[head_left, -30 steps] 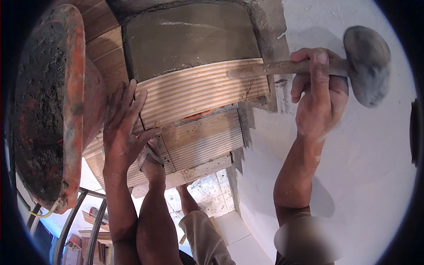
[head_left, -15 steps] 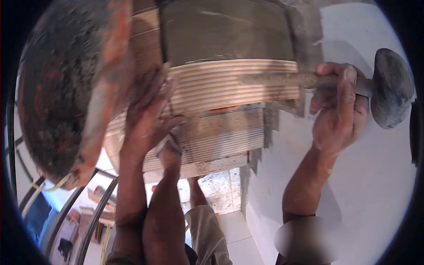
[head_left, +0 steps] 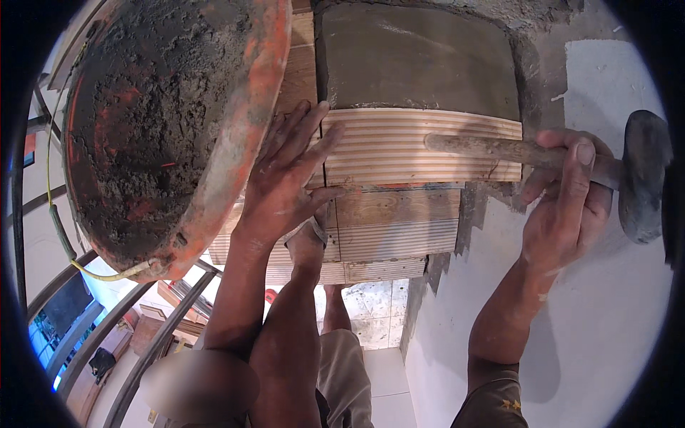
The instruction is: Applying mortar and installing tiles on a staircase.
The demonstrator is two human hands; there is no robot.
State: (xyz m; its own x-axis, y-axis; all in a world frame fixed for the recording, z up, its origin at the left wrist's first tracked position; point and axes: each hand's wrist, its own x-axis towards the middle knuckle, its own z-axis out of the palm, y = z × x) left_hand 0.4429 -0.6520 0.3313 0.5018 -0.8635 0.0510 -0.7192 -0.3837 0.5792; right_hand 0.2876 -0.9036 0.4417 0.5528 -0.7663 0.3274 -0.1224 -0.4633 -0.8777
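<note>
Mallet (head_left: 642, 182) shows sharply, its dark head blurred a second ago, so its movement appears to have slowed; for the work at the striped tile (head_left: 421, 160), that suggests a lull rather than a blow, with the head well to the tile's right, in front of the white wall (head_left: 492, 285). The right hand (head_left: 567, 189) is curled around the wooden handle close to the head, and the handle's free end points left across the tile; whether it touches the surface cannot be told. The left hand (head_left: 285, 178) is spread wide, thumb apart, at the tile's left end, with nothing visible in its grasp; how hard it presses, if at all, cannot be told. The tile lies crosswise mid-scene, its far edge along smooth grey mortar (head_left: 421, 64), and wood-patterned tile (head_left: 399, 207) shows lower on its near side. Against the earlier frame, the tile and both hands sit farther right in view, and the orange basin (head_left: 246, 121), with rough mix (head_left: 157, 121) inside, shows more of its interior, its rim seeming closer to the tile. A turn of the head probably explains much of this, since the tile keeps its place beside the mortar.
</note>
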